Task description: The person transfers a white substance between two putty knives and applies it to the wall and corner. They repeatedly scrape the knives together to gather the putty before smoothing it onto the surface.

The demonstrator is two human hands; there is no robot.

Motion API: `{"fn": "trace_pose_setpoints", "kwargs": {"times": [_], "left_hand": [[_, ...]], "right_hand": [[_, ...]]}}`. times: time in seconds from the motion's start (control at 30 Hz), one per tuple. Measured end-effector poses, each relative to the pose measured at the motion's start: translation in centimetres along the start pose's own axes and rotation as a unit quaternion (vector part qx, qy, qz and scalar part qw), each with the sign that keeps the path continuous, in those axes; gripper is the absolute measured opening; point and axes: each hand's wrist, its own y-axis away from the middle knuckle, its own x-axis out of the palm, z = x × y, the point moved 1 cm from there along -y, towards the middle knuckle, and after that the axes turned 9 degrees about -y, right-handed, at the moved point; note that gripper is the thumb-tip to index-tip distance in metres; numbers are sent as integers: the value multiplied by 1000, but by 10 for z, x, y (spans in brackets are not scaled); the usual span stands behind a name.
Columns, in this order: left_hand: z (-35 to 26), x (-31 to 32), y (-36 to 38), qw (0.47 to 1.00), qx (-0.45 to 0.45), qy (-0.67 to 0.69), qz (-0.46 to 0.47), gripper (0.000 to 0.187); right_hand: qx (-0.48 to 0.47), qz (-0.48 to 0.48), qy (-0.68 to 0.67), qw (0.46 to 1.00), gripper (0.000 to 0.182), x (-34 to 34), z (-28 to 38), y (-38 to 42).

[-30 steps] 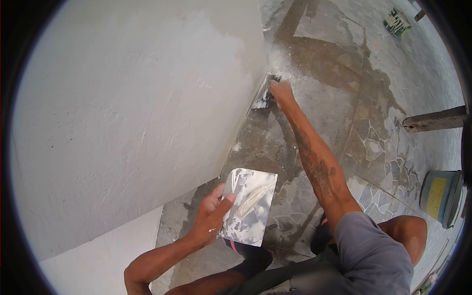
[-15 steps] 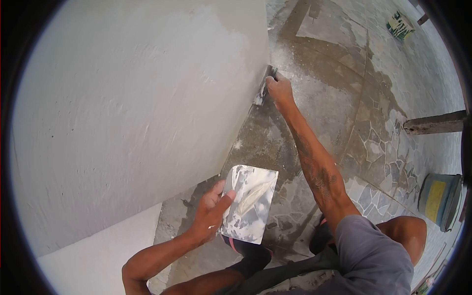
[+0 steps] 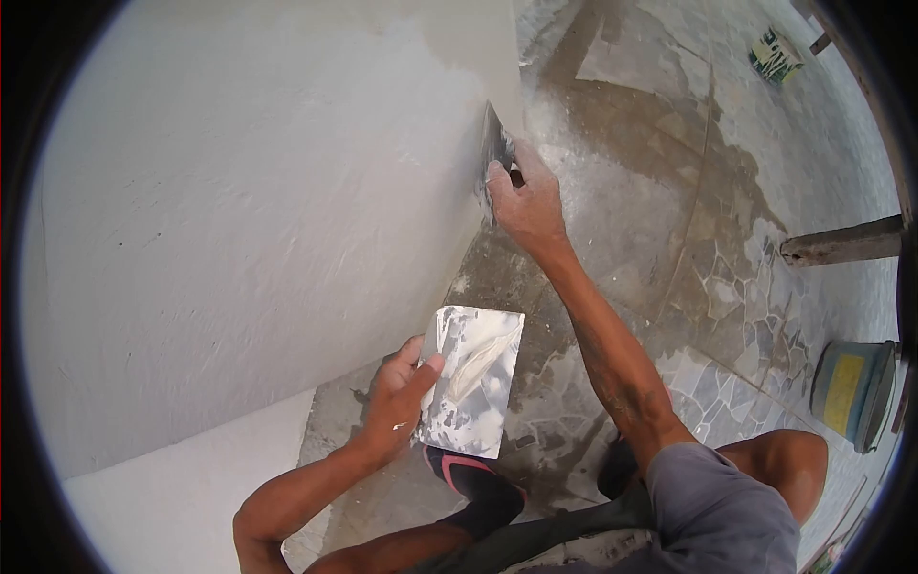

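Note:
My left hand [image 3: 397,397] grips the left edge of a flat plate [image 3: 473,383], thumb on top. White paste is smeared over the plate, with a thicker ridge near its middle. Farther forward, my right hand [image 3: 524,196] is closed round a dark trowel [image 3: 495,143] whose blade lies against the right edge area of the pale wall [image 3: 258,220]. The trowel's handle is mostly hidden by my fingers.
A wet-stained stone floor [image 3: 631,143] runs along the wall. A grey bucket with a yellow patch [image 3: 846,387] stands at the right, below a wooden post [image 3: 841,241]. A paint-splashed bucket [image 3: 775,55] is at the upper right.
My right hand has moved left, with the trowel blade now turned up onto the wall face. My left hand and the plate have shifted slightly up and left.

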Motion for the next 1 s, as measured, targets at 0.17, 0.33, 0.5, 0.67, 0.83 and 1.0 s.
{"fn": "trace_pose_setpoints", "kwargs": {"times": [0.17, 0.33, 0.5, 0.67, 0.83, 1.0], "left_hand": [[-14, -3, -7, 998, 33, 41, -22, 41], [-29, -5, -13, 997, 38, 45, -54, 50], [-27, -8, -20, 997, 59, 25, -42, 53], [-30, -7, -19, 996, 84, 34, 14, 52], [-14, -12, -22, 996, 80, 35, -30, 44], [-21, -14, -17, 995, 90, 27, 16, 60]], "right_hand": [[76, 62, -55, 994, 29, -43, 37, -6], [-39, 240, 27, 970, 24, -94, 97, -17], [-250, 484, 141, 826, 50, -102, 148, -11], [-257, 546, 179, 777, 65, -83, 168, 22], [-271, 559, 252, 742, 74, -78, 156, 36], [-266, 569, 281, 726, 65, -75, 152, 40]]}}
